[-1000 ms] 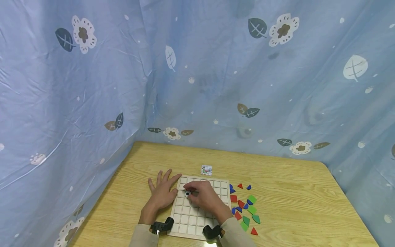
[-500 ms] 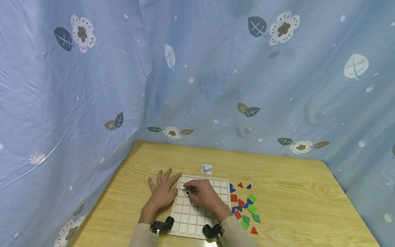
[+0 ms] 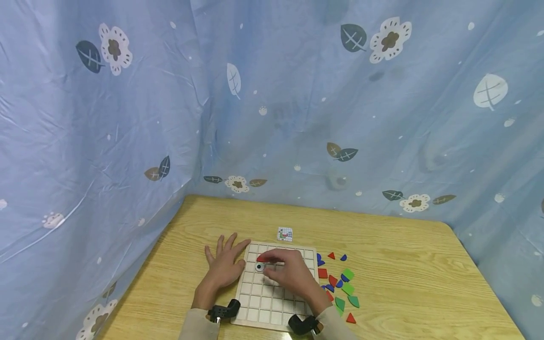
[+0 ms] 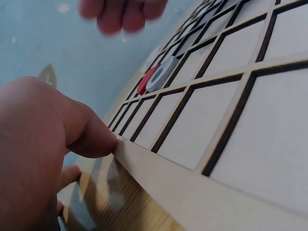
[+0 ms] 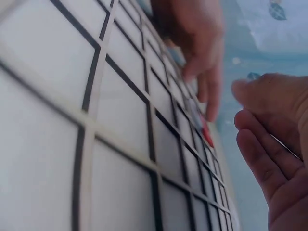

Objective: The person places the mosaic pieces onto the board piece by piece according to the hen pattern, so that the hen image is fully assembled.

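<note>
Hands work at a wooden grid board (image 3: 276,288) lying flat on the desk (image 3: 403,283). Right hand (image 3: 289,271) hovers just above the board's far rows, its fingers loosely curled and gripping nothing that the views show; the right wrist view shows the palm and fingers relaxed above the cells. Just beyond its fingertips a red piece (image 3: 262,258) lies in a cell of the second row, and directly nearer the person, in the adjoining cell, sits a white ring piece with a dark centre (image 3: 259,267). In the left wrist view the two pieces stand side by side, touching or nearly so, the red one farther off.

Left hand (image 3: 224,264) lies flat and open on the desk, fingers spread, with its thumb against the board's left edge (image 4: 144,163); this contact probably steadies the board while pieces are set into its cells.

Right of the board, a loose scatter of flat shapes rests on the desk: red squares and triangles (image 3: 321,273), blue curved pieces (image 3: 319,259) and green pieces (image 3: 347,274), all within easy reach of the right hand. Beyond the board's far edge lies a small pattern card (image 3: 284,233), facing the person, likely as a reference. Blue cloth printed with leaves and flowers (image 3: 297,94) encloses the desk behind and at both sides.
</note>
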{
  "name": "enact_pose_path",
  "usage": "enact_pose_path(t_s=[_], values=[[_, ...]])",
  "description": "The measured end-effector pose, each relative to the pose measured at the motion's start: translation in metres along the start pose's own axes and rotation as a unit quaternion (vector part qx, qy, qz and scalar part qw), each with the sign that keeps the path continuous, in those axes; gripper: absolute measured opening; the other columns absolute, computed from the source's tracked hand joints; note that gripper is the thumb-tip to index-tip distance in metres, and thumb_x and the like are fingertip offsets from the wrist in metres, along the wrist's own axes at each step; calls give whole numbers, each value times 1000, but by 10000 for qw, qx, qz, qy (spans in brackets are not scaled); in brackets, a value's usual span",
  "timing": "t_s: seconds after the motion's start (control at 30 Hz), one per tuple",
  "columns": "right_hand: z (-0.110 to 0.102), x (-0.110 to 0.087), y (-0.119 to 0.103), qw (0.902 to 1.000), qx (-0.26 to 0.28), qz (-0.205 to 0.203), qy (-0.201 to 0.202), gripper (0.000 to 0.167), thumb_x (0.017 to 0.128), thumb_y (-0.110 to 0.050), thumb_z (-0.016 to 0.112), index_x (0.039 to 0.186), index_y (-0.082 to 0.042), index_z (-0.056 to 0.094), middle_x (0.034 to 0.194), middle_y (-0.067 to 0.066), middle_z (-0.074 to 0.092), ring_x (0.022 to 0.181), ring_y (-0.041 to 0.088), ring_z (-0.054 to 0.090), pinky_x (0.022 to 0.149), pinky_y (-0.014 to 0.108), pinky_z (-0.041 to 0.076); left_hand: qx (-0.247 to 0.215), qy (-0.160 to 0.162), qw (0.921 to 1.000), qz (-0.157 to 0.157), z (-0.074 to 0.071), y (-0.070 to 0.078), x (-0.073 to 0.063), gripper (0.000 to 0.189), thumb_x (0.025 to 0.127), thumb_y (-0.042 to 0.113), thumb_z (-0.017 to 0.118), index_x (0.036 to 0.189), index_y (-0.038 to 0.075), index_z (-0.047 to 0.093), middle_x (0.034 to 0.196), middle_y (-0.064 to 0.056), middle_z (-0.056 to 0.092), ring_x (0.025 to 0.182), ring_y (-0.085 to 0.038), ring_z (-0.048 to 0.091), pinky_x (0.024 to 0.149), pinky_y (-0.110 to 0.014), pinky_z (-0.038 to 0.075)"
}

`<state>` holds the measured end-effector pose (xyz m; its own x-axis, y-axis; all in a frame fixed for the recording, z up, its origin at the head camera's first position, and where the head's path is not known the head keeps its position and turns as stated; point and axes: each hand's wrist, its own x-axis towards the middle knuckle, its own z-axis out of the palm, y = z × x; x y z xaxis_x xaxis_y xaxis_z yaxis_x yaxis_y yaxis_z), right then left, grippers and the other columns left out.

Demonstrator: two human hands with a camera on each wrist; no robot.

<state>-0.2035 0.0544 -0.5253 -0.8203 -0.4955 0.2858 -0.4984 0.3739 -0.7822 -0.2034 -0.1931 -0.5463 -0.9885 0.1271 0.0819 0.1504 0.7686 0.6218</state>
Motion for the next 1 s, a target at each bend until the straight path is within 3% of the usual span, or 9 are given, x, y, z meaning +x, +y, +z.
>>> enact_pose_path(t_s=[0.2, 0.43, 0.63, 0.8, 1.0], values=[[-29, -34, 0, 9988, 375, 190, 253, 35, 95, -11, 85, 129, -9, 79, 124, 7, 82, 111, 31, 80, 100, 52, 64, -75, -3, 10000, 2, 0, 0, 0, 62, 98, 11, 61, 159, 22, 60, 179, -21, 30, 167, -57, 5, 118, -87, -18], [-69, -89, 10, 9967, 184, 548, 575, 35, 93, -15, 88, 128, -12, 80, 123, 6, 82, 109, 24, 80, 96, 42, 66, -73, -9, 10000, -11, 1, -1, -1, 62, 98, 11, 60, 159, 23, 60, 179, -21, 30, 167, -57, 6, 118, -87, -18], [-101, -135, 15, 9892, 241, 1293, 650, 32, 94, -16, 87, 125, -11, 81, 121, 7, 83, 108, 8, 78, 93, 26, 64, -94, -17, 10000, 5, 1, -1, -1, 62, 98, 11, 59, 159, 23, 60, 179, -21, 30, 167, -57, 5, 118, -87, -18], [-114, -166, 23, 9838, 308, 1684, 538, 32, 94, -15, 86, 124, -6, 81, 121, 11, 83, 107, 3, 77, 92, 19, 62, -67, -22, 10000, 9, 1, -2, -1, 62, 98, 11, 59, 159, 23, 60, 178, -21, 30, 167, -58, 6, 118, -87, -18], [-116, -186, 25, 9633, 488, 2624, 283, 42, 94, -27, 87, 131, -8, 78, 127, 7, 82, 111, -1, 75, 94, 15, 59, -41, -9, 10000, 40, 1, -1, -1, 61, 98, 11, 59, 159, 22, 60, 178, -22, 31, 166, -58, 6, 118, -87, -18]])
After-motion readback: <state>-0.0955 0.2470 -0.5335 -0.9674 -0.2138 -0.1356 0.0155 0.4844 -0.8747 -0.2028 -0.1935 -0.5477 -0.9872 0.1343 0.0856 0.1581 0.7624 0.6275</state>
